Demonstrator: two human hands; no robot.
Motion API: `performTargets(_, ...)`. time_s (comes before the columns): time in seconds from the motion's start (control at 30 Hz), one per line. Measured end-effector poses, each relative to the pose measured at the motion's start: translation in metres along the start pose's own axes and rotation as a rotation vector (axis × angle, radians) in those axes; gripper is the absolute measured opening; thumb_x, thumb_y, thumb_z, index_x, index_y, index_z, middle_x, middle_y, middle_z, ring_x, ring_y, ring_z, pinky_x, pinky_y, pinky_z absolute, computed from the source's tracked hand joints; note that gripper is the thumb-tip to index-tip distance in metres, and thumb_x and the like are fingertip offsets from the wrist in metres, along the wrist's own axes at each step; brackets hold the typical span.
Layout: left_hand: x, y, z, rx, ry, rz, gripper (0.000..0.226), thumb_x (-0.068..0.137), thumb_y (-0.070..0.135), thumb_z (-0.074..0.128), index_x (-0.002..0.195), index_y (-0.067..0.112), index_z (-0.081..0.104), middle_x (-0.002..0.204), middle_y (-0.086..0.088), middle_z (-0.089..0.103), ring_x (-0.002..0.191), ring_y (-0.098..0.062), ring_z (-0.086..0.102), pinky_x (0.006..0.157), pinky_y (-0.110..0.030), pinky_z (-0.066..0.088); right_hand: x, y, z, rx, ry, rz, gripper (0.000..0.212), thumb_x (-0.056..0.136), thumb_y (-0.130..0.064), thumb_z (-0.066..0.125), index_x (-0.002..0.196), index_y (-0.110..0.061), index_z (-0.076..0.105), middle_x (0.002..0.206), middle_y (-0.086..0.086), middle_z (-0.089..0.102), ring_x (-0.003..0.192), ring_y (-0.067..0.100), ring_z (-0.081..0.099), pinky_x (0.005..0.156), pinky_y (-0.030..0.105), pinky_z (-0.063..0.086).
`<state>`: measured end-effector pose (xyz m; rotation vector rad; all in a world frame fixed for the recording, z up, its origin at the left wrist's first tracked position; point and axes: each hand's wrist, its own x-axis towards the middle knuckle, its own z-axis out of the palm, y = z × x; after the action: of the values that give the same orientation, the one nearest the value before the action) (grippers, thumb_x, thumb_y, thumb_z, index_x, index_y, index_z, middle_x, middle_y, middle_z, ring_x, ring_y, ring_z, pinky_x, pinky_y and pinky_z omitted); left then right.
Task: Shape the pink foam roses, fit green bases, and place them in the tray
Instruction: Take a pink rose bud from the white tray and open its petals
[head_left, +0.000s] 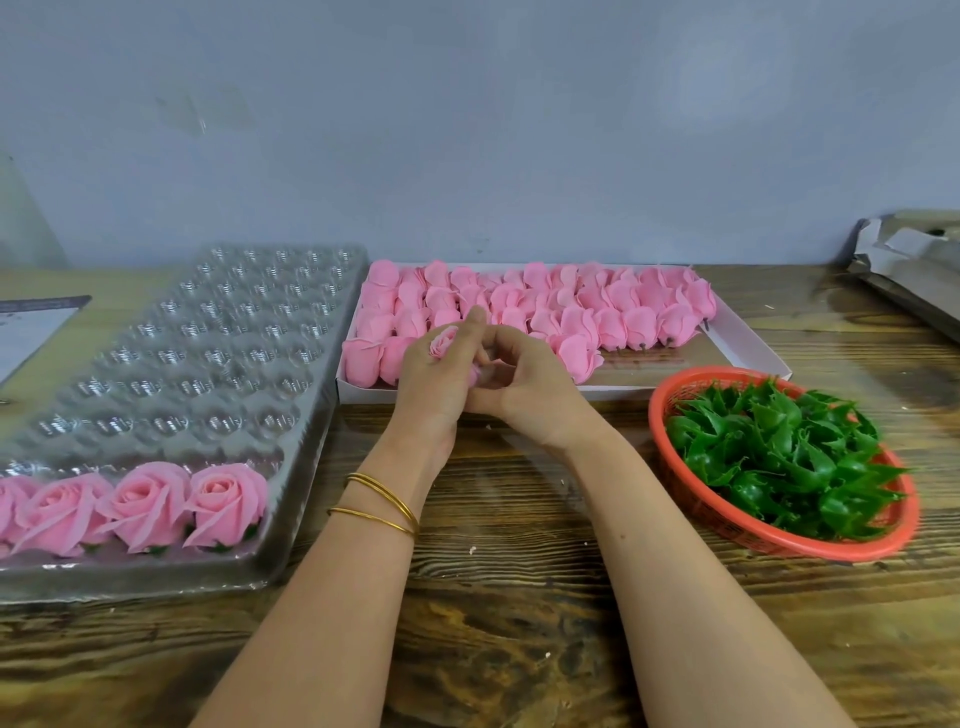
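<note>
**A:** Holding what, there at the near wall of the white box?

**B:** Gripping one pink foam rose in the left hand; fingers curled round its lower part, likely to leave the petals free above. Met from the other side by the right hand; fingers bent in narrow onto the bud's lower end, pinching there by the look of it, probably to work the petals outward.

**A:** No green base fitted yet?

**B:** None seen on it; shaping first, most likely. Heaped in the red basket, just right of the right arm: green bases; handy for a short reach on that side.

**A:** And afterwards?

**B:** Off to the clear tray on the left. Seated upright in its nearest row already: finished roses, side by side; filled from the near edge, perhaps to avoid reaching across done blooms; plenty of cups left to fill.
</note>
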<state>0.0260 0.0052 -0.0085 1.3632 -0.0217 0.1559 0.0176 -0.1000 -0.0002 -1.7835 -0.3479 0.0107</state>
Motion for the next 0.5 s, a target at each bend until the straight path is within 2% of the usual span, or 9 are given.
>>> performTargets(0.1,0.0012,-0.0008,0.0001,0.017,-0.008,0.005,0.041,0.079,0.054,0.064,0.048,0.026,0.06,0.066,-0.005,0.062,0.072,-0.018,0.067,0.09,-0.045,0.056,0.0014,0.0016,0.0006,-0.007,0.019,-0.007,0.033,0.074,0.002,0.078,0.101,-0.008,0.062,0.09,0.008,0.064,0.079,0.023,0.062,0.083,0.038,0.054)
performTargets(0.17,0.0016,-0.0017,-0.0012,0.028,-0.02,0.016,0.033,0.078,0.052,0.067,0.055,0.028,0.067,0.068,-0.002,0.066,0.076,-0.018,0.069,0.087,-0.043,0.057,0.0011,0.0013,-0.0004,0.004,0.009,-0.019,0.03,0.076,0.002,0.076,0.099,-0.013,0.063,0.087,0.006,0.064,0.079,0.018,0.059,0.082,0.037,0.054)
performTargets(0.27,0.0014,-0.0025,-0.004,0.009,-0.06,0.028,0.018,0.08,0.047,0.072,0.069,0.033,0.076,0.078,0.003,0.073,0.088,-0.018,0.071,0.088,-0.043,0.057,-0.0003,-0.0007,-0.0007,0.049,-0.016,-0.013,0.033,0.081,0.001,0.072,0.109,-0.016,0.064,0.102,0.025,0.066,0.085,0.024,0.06,0.092,0.048,0.054)
performTargets(0.33,0.0007,-0.0019,-0.0046,0.006,-0.066,0.035,0.016,0.082,0.044,0.072,0.069,0.034,0.076,0.077,0.007,0.073,0.088,-0.016,0.071,0.09,-0.046,0.056,-0.0016,-0.0024,-0.0008,0.077,-0.042,-0.004,0.035,0.084,0.001,0.069,0.111,-0.02,0.065,0.11,0.028,0.064,0.094,0.03,0.064,0.097,0.05,0.051)
performTargets(0.4,0.0006,-0.001,-0.0045,0.003,-0.066,0.04,0.017,0.082,0.042,0.073,0.068,0.033,0.075,0.074,0.008,0.072,0.085,-0.014,0.071,0.091,-0.047,0.056,-0.0026,-0.0028,-0.0013,0.109,-0.069,0.003,0.036,0.085,0.003,0.067,0.112,-0.022,0.065,0.113,0.021,0.067,0.105,0.032,0.065,0.098,0.042,0.052)
performTargets(0.5,0.0001,0.0001,-0.0042,0.007,-0.066,0.039,0.021,0.08,0.043,0.072,0.063,0.03,0.073,0.067,0.009,0.068,0.078,-0.009,0.069,0.091,-0.048,0.057,-0.0029,-0.0037,-0.0018,0.182,-0.098,0.01,0.038,0.086,0.006,0.065,0.112,-0.021,0.066,0.111,0.011,0.07,0.102,0.018,0.067,0.092,0.026,0.054)
